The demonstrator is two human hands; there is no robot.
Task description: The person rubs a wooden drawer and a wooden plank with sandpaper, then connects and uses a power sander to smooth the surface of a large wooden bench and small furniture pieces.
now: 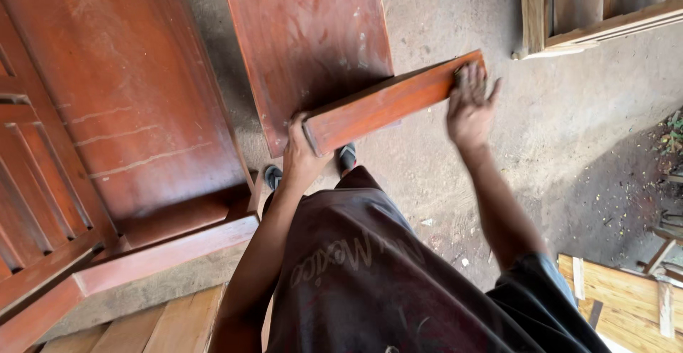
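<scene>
I hold a reddish-brown wooden board (388,104) level in front of me, seen edge-on and slanting up to the right. My left hand (302,155) grips its near left end. My right hand (469,107) lies on its far right end, fingers spread over the top. Beyond the board, a square reddish wooden panel (306,40) lies flat on the dirt floor. My feet in dark sandals (346,156) show below the board.
A large reddish wooden furniture frame (121,111) with slats fills the left side. Pale unfinished planks (626,299) lie at the bottom right. A bare wooden frame (597,11) stands at the top right. Bare dirt floor (569,125) stretches to the right.
</scene>
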